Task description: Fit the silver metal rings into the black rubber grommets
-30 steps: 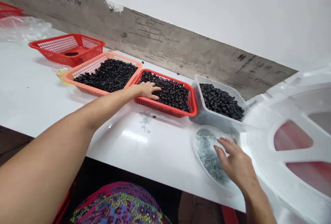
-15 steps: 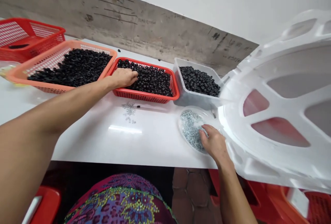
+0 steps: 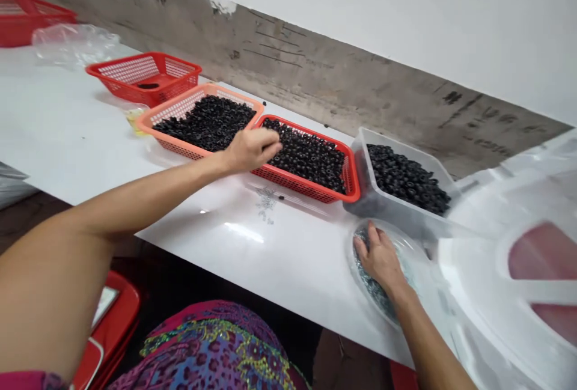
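At the counter's front edge (image 3: pixel 270 276)
Left hand (image 3: pixel 250 151) curled over red basket (image 3: pixel 300 187) of black rings (image 3: pixel 306 155); right hand (image 3: pixel 381 261) on metal bits (image 3: pixel 362 265) in clear dish (image 3: pixel 401 240); cannot tell either grip.

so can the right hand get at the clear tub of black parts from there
Probably yes. The right hand rests in the round clear dish, right beside the clear tub, and nothing seems to stand between them.

White foam (image 3: pixel 473 300) blocks rightward passage of the right hand (image 3: pixel 381 261).
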Demonstrator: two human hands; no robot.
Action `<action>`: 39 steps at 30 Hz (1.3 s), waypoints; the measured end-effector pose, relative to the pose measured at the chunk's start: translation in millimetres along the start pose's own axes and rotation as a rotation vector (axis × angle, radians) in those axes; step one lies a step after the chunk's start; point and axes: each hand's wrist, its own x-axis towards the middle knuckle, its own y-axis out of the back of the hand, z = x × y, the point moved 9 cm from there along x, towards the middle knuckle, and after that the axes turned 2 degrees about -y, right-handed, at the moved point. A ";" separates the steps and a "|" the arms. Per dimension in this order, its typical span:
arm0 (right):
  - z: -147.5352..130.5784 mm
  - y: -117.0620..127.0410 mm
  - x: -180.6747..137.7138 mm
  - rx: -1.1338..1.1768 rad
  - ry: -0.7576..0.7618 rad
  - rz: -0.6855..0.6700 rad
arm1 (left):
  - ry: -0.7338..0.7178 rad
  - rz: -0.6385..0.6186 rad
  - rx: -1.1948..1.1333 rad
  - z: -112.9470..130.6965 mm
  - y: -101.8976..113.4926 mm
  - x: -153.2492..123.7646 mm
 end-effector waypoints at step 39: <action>-9.4 29.4 -2.8 -0.162 -0.186 -0.033 | 0.111 -0.491 -0.018 -19.7 -89.4 -101.2</action>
